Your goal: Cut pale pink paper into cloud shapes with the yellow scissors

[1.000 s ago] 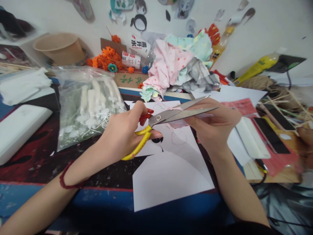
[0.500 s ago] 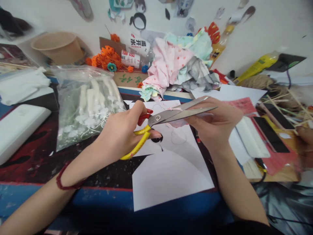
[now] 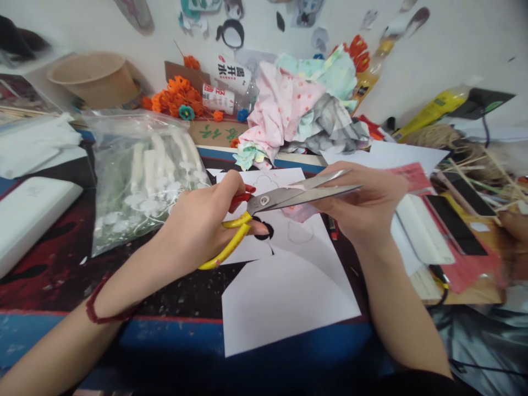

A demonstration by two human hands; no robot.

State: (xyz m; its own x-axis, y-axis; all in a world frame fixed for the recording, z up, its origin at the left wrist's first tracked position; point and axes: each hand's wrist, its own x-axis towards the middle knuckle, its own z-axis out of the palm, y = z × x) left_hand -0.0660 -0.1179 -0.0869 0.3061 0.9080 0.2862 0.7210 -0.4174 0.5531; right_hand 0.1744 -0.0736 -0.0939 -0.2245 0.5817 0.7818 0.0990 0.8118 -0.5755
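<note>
My left hand (image 3: pixel 202 231) grips the scissors (image 3: pixel 268 203) by their yellow and red handles, with the blades slightly apart and pointing right. My right hand (image 3: pixel 363 203) is closed behind the blade tips, pinching a small piece of pink patterned fabric (image 3: pixel 299 212) that hangs just under the blades. Below both hands lies white paper (image 3: pixel 289 297) on the dark table, with pencilled outlines and a dark cut-out hole near my left fingertips.
A clear plastic bag (image 3: pixel 144 187) with pale sticks lies at the left. Crumpled fabric (image 3: pixel 284 110) and orange flowers (image 3: pixel 177 96) are at the back. Phones (image 3: pixel 454 225) and a white box (image 3: pixel 424 228) lie at the right.
The scissor blades have closed slightly. More of the pink fabric shows below them, and the whole view has shifted a little.
</note>
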